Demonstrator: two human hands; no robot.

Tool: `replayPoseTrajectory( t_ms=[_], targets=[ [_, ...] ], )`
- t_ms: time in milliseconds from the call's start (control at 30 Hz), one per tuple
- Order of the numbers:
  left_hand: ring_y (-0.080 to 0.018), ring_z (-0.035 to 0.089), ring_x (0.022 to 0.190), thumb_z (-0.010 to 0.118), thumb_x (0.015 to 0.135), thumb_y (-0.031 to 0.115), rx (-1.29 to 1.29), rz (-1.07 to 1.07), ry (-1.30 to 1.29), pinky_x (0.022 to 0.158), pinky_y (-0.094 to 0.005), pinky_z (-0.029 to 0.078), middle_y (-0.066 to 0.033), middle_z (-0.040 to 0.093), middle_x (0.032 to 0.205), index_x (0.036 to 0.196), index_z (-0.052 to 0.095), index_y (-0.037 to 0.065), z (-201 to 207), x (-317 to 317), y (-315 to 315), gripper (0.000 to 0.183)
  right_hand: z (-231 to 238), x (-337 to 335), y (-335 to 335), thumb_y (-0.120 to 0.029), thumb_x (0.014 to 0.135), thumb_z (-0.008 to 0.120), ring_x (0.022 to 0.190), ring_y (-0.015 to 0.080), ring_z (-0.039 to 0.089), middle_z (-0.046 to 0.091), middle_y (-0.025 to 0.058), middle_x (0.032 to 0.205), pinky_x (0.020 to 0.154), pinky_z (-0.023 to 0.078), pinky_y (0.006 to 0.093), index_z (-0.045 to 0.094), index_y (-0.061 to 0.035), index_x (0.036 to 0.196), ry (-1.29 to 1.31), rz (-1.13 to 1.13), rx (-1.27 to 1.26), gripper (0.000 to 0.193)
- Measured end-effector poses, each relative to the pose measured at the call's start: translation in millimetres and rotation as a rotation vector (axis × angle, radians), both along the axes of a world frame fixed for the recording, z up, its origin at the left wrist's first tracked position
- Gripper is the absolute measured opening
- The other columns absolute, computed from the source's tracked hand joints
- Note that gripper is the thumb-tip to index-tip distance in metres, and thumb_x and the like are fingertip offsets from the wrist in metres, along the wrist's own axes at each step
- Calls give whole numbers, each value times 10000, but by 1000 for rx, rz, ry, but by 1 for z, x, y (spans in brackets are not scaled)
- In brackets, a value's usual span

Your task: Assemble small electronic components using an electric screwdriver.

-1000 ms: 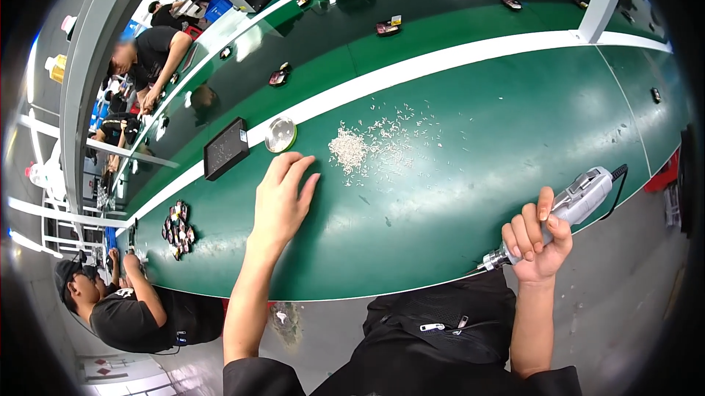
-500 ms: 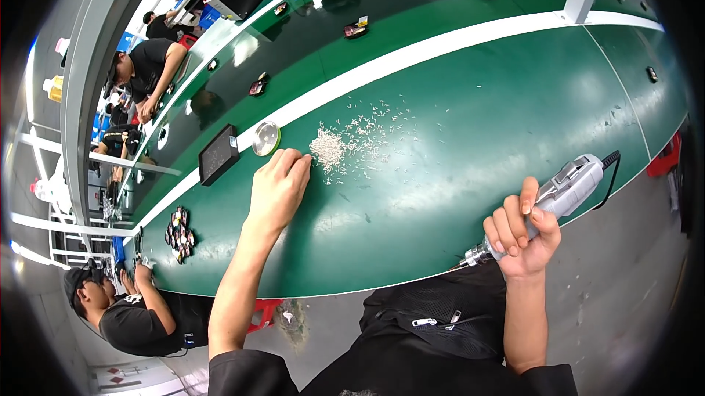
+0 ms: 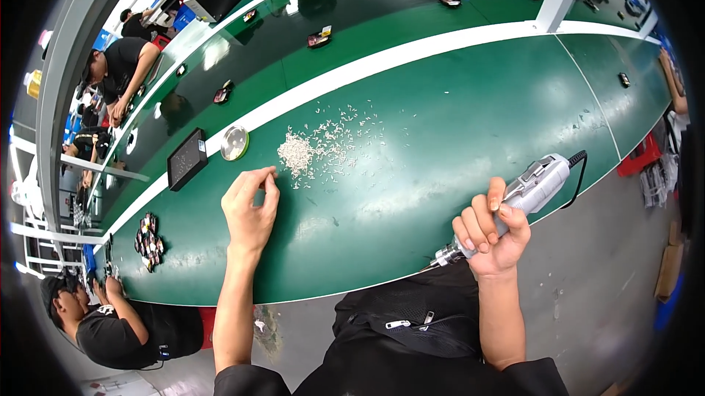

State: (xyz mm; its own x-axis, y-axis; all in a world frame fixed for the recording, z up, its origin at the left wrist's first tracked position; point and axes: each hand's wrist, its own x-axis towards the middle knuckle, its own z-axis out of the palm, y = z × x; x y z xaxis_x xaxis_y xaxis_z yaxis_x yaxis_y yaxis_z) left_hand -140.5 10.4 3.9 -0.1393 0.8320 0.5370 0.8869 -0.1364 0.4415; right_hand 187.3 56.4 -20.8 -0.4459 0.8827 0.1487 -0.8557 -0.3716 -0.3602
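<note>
My left hand [image 3: 250, 209] is just left of a pile of small pale slivers [image 3: 296, 154], with a small gap between them. Its thumb and forefinger tips are pinched together; anything between them is too small to make out. Loose slivers spread from the pile to the right over the green table [image 3: 455, 146]. My right hand [image 3: 493, 233] is wrapped round a grey electric screwdriver [image 3: 538, 184], held at the table's near edge. The bit end of the screwdriver points down and left, and its black cord leaves the upper end.
Behind my left hand stand a round clear dish [image 3: 235, 144] and a black tray [image 3: 187, 160]. A cluster of small dark parts [image 3: 149, 243] lies to the left. More dark parts sit on the strip beyond the white rail [image 3: 382, 60]. A person [image 3: 117, 330] works at my left.
My left hand has drawn back from the pile's edge and turned, its thumb and forefinger pinched. The whole view has shifted; the right hand still grips the screwdriver.
</note>
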Motion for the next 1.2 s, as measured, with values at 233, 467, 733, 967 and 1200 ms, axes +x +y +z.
replayPoseTrajectory(
  t_ms=[233, 467, 733, 967, 1200],
  targets=[
    [-176, 646, 689, 560, 867, -77, -149, -123, -761, 634, -275, 553, -162, 663, 814, 941, 653, -96, 11, 72, -43, 120, 2, 0, 2, -153, 879, 473, 417, 115, 377, 381, -1, 510, 491, 383, 291, 479, -79, 898, -36, -102, 0, 77],
    [-212, 652, 709, 541, 880, -74, -179, -347, -1369, 657, -310, 560, -198, 652, 819, 932, 591, -98, 5, 120, -71, 76, 41, -17, -8, -174, 908, 435, 437, 117, 404, 401, -8, 522, 513, 404, 300, 487, -85, 932, 90, -149, 114, 106],
    [-222, 645, 686, 532, 881, -82, -181, -457, -1453, 624, -322, 554, -228, 641, 832, 934, 588, -116, 2, 145, -79, 84, 66, -24, -25, -139, 899, 497, 434, 117, 418, 410, 3, 535, 507, 380, 291, 467, -60, 941, 26, -185, 185, 94],
    [-230, 647, 674, 546, 867, -89, -140, -490, -1555, 593, -314, 555, -242, 648, 839, 921, 614, -120, -1, 148, -82, 93, 64, -22, -29, -137, 904, 496, 455, 107, 418, 402, -6, 540, 520, 398, 285, 465, -50, 937, 66, -229, 153, 98],
    [-238, 635, 644, 545, 916, 15, -152, -512, -1551, 558, -316, 547, -212, 632, 787, 925, 608, -112, -2, 155, -84, 142, 62, -23, -31, -138, 911, 484, 456, 103, 413, 394, -10, 540, 523, 401, 281, 468, -46, 943, 69, -228, 130, 99]
  ],
)
